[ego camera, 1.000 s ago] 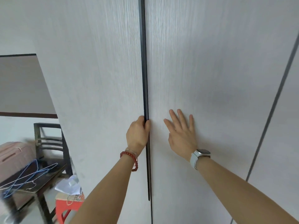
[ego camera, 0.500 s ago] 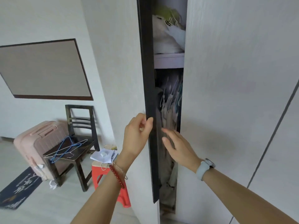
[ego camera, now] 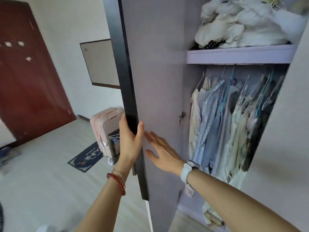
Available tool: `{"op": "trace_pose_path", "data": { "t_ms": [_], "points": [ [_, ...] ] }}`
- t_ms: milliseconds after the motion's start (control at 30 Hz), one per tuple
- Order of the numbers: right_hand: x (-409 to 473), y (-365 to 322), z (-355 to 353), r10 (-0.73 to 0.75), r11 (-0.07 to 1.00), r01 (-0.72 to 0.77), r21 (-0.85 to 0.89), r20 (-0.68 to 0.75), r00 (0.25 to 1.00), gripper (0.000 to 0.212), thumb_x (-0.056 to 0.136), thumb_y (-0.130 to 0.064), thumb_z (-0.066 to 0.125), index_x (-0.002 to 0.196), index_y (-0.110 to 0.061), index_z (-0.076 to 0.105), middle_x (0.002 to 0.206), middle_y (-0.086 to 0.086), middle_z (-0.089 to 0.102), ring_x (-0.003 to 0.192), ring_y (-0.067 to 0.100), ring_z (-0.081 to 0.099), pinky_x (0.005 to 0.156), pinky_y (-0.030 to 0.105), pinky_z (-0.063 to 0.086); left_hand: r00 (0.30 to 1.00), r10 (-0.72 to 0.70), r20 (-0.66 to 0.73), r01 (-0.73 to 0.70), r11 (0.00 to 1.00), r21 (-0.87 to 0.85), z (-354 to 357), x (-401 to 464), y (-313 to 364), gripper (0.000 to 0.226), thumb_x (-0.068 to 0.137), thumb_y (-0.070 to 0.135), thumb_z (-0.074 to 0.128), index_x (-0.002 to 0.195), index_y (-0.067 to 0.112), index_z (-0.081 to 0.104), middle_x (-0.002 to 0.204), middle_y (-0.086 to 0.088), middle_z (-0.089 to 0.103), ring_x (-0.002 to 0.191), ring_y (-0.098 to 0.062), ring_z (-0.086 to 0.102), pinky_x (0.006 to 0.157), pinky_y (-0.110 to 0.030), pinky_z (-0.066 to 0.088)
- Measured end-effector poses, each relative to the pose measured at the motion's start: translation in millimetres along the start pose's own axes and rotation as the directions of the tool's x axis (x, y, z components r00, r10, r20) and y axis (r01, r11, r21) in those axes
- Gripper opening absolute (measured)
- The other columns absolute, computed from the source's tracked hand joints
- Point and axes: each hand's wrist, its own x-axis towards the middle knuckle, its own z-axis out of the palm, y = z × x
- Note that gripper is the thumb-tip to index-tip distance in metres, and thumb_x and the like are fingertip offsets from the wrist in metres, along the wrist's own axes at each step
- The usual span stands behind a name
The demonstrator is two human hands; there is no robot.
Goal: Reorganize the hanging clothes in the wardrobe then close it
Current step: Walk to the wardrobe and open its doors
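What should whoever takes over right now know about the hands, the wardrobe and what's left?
Left hand grips the dark edge of the left wardrobe door, which stands wide open. Right hand lies flat and open on that door's inner face. Hanging clothes are bunched on hangers under the shelf, which carries a pile of white fabric.
Done: door open.
Left: reorganize the hanging clothes, then close the wardrobe.

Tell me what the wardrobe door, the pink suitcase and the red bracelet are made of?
The wardrobe door looks like laminated board: flat, matte pale face with a dark edge strip. The pink suitcase seems to be hard plastic, given its stiff ribbed shell. The red bracelet looks like glossy round beads, perhaps glass or stone; the picture cannot settle which.
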Motion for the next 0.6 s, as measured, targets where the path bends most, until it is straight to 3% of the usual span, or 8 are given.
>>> {"op": "trace_pose_path", "data": {
  "t_ms": [100,167,233,300,333,433,533,600],
  "points": [
    [24,-14,12,0.013,0.997,-0.009,-0.073,0.054,0.998,0.06,0.098,-0.036,0.034,0.145,-0.035,-0.001,0.156,-0.002,-0.001,0.143,0.022,-0.001,0.113,0.042,0.021,0.99,0.106,-0.094,-0.09,0.983,0.16,-18,22,-9,0.024,0.086,0.0,0.057,0.104,-0.013,0.049,0.092,-0.012,0.052,0.088,0.009,0.044,0.08,-0.001,0.032],
    [32,-17,15,0.014,0.991,-0.005,-0.131,0.072,0.997,0.06,0.098,-0.033,0.034,0.145,-0.034,-0.002,0.156,-0.001,-0.003,0.143,0.023,-0.002,0.112,0.041,0.019,0.987,0.129,-0.099,-0.104,0.969,0.225,-24,31,-11,0.017,0.084,-0.005,0.056,0.096,-0.016,0.051,0.084,-0.013,0.051,0.077,0.0,0.042,0.075,0.005,0.027],
    [33,-14,14,0.001,0.987,0.011,-0.16,0.075,0.997,0.06,0.098,-0.029,0.035,0.146,-0.033,-0.001,0.156,-0.002,-0.004,0.143,0.024,0.0,0.112,0.039,0.019,0.986,0.141,-0.092,-0.115,0.964,0.241,-23,35,-19,0.021,0.084,-0.004,0.056,0.099,-0.017,0.05,0.087,-0.023,0.055,0.083,-0.019,0.046,0.078,0.005,0.027],
    [28,-6,12,-0.03,0.988,0.036,-0.15,0.041,0.999,0.057,0.098,-0.027,0.037,0.146,-0.029,0.007,0.156,-0.002,0.001,0.143,0.022,0.004,0.113,0.037,0.017,0.987,0.124,-0.106,-0.093,0.962,0.257,-17,31,-29,0.04,0.087,0.005,0.057,0.121,-0.01,0.044,0.107,-0.026,0.052,0.103,-0.027,0.046,0.092,-0.002,0.026],
    [25,0,10,-0.053,0.989,0.053,-0.139,0.004,0.999,0.055,0.097,-0.025,0.037,0.146,-0.026,0.013,0.156,0.0,0.008,0.142,0.021,0.008,0.113,0.036,0.016,0.982,0.128,-0.139,-0.085,0.956,0.281,-14,26,-32,0.052,0.089,0.013,0.056,0.134,-0.003,0.034,0.121,-0.025,0.046,0.115,-0.029,0.042,0.1,-0.014,0.028],
    [8,24,-2,-0.14,0.987,0.123,-0.104,-0.176,0.974,0.044,0.093,-0.024,0.039,0.136,-0.015,0.042,0.141,0.007,0.042,0.133,0.024,0.034,0.109,0.037,0.028,0.903,0.307,-0.3,-0.174,0.901,0.399,9,-5,-27,0.054,0.088,0.025,0.051,0.136,0.009,0.033,0.132,-0.019,0.042,0.123,-0.029,0.039,0.102,-0.034,0.031],
    [-21,63,-22,-0.148,0.988,0.119,-0.101,-0.358,0.922,0.037,0.086,-0.02,0.041,0.117,-0.008,0.058,0.119,0.007,0.059,0.116,0.022,0.049,0.096,0.041,0.042,0.865,0.493,-0.09,-0.412,0.802,0.433,50,-34,-16,0.041,0.085,0.019,0.047,0.126,0.013,0.045,0.124,-0.011,0.053,0.117,-0.027,0.045,0.097,-0.035,0.032],
    [-44,96,-39,-0.111,0.984,0.04,-0.175,-0.418,0.902,0.036,0.085,-0.018,0.039,0.117,-0.008,0.055,0.121,0.009,0.056,0.119,0.02,0.043,0.096,0.038,0.037,0.88,0.453,0.142,-0.473,0.806,0.356,84,-37,-17,0.04,0.085,0.019,0.043,0.125,0.017,0.046,0.122,-0.006,0.055,0.114,-0.02,0.046,0.092,-0.03,0.035]
  ]
}}
